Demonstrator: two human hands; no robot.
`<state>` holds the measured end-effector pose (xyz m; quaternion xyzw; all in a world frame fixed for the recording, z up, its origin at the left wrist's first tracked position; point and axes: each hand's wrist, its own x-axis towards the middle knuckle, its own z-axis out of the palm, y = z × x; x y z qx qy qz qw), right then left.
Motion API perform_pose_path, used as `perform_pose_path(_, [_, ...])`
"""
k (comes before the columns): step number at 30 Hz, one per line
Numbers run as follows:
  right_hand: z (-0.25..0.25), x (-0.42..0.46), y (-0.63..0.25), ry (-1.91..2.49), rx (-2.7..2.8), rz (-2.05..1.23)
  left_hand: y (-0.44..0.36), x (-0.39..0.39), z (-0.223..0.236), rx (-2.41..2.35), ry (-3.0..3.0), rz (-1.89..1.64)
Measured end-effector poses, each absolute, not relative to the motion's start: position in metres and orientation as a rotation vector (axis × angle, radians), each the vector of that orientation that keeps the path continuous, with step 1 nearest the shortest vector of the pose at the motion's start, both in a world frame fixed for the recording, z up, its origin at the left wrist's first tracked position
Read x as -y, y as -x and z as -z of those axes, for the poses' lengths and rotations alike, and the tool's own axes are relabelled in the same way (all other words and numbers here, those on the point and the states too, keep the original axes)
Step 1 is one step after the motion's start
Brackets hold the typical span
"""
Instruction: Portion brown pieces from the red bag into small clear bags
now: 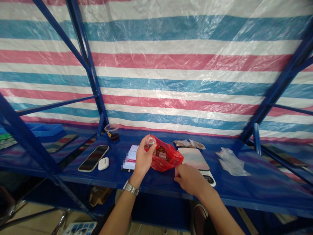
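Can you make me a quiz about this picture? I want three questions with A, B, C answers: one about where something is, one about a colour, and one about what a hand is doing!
1. Where is the phone?
A. On the floor
B. On the blue shelf
C. Taped to the striped sheet

2. What colour is the plastic bag of brown granules?
A. Blue
B. White
C. Red

3. What is the left hand doing?
A. Holding a small clear plastic packet
B. Lying flat on the scale
C. Resting in a pocket

Answers:
1. B, it lies flat on the shelf top.
2. C, the bag shows bright red.
3. A, the hand pinches the packet by the bag's top edge.
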<state>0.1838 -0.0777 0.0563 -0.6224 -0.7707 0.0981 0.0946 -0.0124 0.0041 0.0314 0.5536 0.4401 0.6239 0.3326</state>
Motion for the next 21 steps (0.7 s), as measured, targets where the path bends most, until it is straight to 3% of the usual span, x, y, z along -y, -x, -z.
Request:
perform_pose_path(8, [-0.06, 0.022, -0.153, 1.629, 1.835, -0.065, 0.009, 0.003, -0.035, -1.182, -1.511, -1.621])
perform_pose_path(18, [-0.056, 0.038, -0.167, 1.072, 1.682, -0.608, -0.007, 0.021, -0.036, -1.151, -1.871, -1.585])
perform_pose_path(21, [-0.055, 0.044, -0.167, 1.059, 1.621, -0.631, -0.011, 0.028, -0.036, -1.179, -2.123, -1.552])
